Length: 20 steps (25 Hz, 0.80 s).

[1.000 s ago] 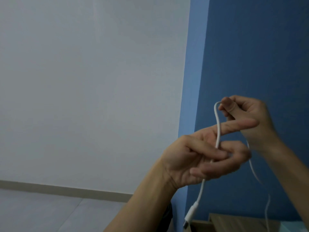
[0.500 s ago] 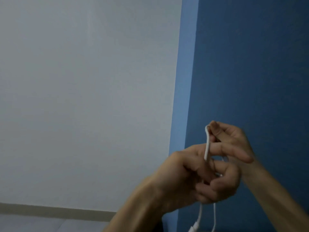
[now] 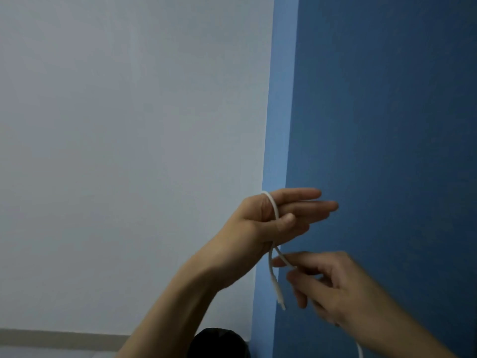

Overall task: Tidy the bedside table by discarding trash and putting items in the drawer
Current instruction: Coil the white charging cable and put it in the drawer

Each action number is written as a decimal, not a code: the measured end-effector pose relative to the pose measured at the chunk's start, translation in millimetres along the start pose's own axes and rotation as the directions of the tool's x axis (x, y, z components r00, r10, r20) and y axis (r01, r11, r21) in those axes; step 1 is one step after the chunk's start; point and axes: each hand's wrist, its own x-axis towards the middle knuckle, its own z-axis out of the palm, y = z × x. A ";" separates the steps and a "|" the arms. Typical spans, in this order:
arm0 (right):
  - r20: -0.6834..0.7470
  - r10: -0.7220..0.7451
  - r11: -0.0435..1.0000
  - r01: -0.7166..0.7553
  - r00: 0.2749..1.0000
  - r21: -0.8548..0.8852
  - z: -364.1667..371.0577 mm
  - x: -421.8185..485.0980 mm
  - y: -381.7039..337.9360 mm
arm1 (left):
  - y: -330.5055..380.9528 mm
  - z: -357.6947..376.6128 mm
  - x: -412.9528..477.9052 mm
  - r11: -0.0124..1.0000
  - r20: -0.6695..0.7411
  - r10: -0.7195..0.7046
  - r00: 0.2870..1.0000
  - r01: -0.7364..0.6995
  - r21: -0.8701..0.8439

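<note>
Head view shows a white cable (image 3: 275, 211) looped over the left hand (image 3: 277, 218), running from the top edge of the palm down across it, where the thumb presses it against the flat, outstretched fingers. Below the palm the cable splits into two strands: one hangs free and ends in a plug (image 3: 280, 298), the other passes into the pinching fingertips of the right hand (image 3: 333, 282), which is blurred. More cable shows at the bottom edge, under the right wrist. Behind the hands stand a white wall (image 3: 129, 151) and a blue wall (image 3: 387, 125). A dark rounded object (image 3: 219, 343) sits low between the forearms.
</note>
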 end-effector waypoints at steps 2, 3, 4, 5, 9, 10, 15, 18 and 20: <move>0.001 0.016 1.000 -0.016 1.000 -0.025 -2.2 -5.9 -6.5 | 0.8 3.3 0.8 1.000 -0.040 -0.004 0.999 0.005 0.026; 0.015 0.031 0.999 -0.031 0.999 -0.029 -2.7 -8.5 -9.3 | 1.2 4.6 1.1 1.000 -0.049 0.003 0.999 -0.002 0.030; 0.018 0.035 0.998 -0.034 0.999 -0.048 -2.4 -9.9 -10.5 | 1.7 5.8 0.6 1.000 -0.050 0.014 0.999 -0.013 0.022; 0.013 0.046 0.997 -0.046 0.999 -0.054 -1.7 -12.0 -13.3 | 2.6 6.5 -0.1 1.000 -0.052 0.025 0.998 -0.024 0.014; -0.009 0.026 0.979 -0.027 1.000 -0.204 -4.5 -19.5 -24.4 | -1.5 5.3 0.1 0.990 -0.186 0.018 0.982 0.009 0.143; -0.003 0.019 0.962 -0.019 1.000 -0.271 -4.6 -21.1 -28.9 | -2.2 5.9 -0.1 0.986 -0.189 0.010 0.982 0.022 0.163; 0.047 0.003 0.890 0.019 0.999 -0.456 -1.3 -21.3 -40.9 | 1.7 11.3 -2.9 0.992 -0.079 0.003 0.997 -0.013 -0.127; 0.114 -0.021 0.882 0.072 0.993 -0.467 3.8 -22.5 -44.8 | 1.1 14.0 -3.5 0.934 -0.048 -0.014 0.999 -0.004 -0.358; 0.113 -0.075 0.877 0.120 0.991 -0.466 1.4 -22.8 -45.2 | -2.0 12.7 -3.7 0.958 -0.021 -0.030 0.999 0.023 -0.287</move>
